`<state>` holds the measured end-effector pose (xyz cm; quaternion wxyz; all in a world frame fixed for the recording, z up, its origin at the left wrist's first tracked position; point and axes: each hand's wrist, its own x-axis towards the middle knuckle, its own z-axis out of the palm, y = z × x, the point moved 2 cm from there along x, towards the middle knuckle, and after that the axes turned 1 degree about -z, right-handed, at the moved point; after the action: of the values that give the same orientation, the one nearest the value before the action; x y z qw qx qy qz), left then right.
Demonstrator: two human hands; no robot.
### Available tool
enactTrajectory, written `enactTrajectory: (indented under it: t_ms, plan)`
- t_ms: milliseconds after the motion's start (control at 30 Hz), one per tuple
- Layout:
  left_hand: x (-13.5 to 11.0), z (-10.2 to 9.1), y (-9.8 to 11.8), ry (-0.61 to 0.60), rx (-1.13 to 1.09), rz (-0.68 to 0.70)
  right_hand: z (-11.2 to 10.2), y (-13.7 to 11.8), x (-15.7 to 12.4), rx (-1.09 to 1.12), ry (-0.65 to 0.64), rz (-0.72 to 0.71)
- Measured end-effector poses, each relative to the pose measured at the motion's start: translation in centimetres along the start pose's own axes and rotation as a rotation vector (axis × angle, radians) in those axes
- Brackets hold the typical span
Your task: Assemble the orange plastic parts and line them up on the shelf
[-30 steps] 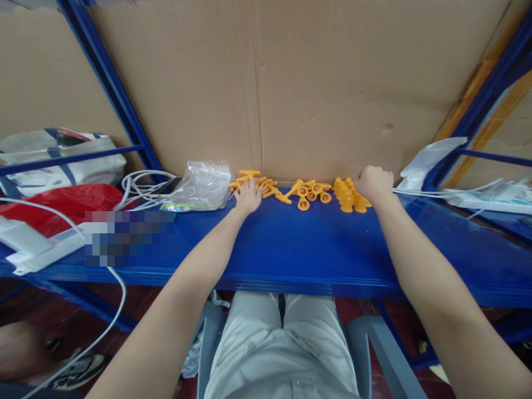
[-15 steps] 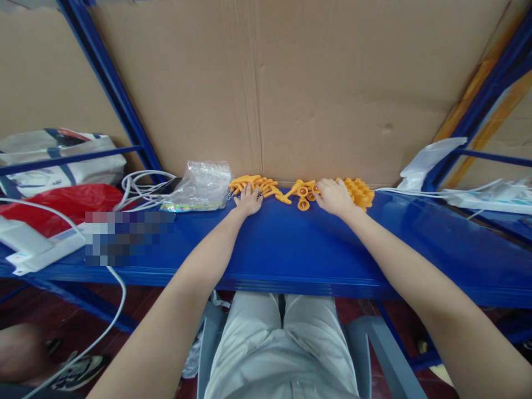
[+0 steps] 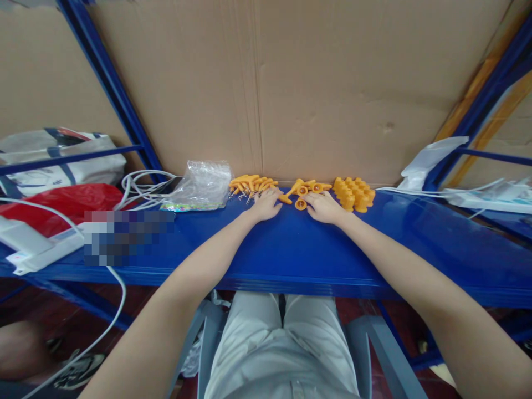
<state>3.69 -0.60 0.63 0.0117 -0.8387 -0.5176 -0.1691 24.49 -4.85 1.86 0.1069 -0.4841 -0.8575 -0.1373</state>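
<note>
The blue metal counter (image 3: 295, 249) has a wide bare stretch between the hands and its near edge, and more bare surface to the right; at the far edge a brown cardboard sheet (image 3: 353, 100) stands close behind the pieces, and a clear plastic bag (image 3: 203, 185) borders them on the left. Along that far side lie orange plastic handles with silvery metal spirals (image 3: 248, 182) at left, a loose cluster of orange flared pieces with round openings (image 3: 300, 188) in the middle, and upright orange pieces packed in rows (image 3: 353, 194) at right. The left hand (image 3: 265, 206) lies low by the handles' right end, thumb apart from its fingers; the right hand (image 3: 325, 208) reaches leftward over the cluster, fingers bent, their grip impossible to tell
</note>
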Motion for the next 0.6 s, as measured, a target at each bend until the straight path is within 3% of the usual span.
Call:
enactTrajectory:
  t_ms: [167, 600]
  plan:
    - [-0.5, 0.4, 2.1, -0.148, 0.007, 0.195, -0.3, -1.0, 0.1, -0.010, 0.002, 0.019]
    - [0.2, 1.1, 0.4, -0.126, -0.019, 0.142, -1.5, 0.4, 0.4, -0.068, 0.089, 0.237]
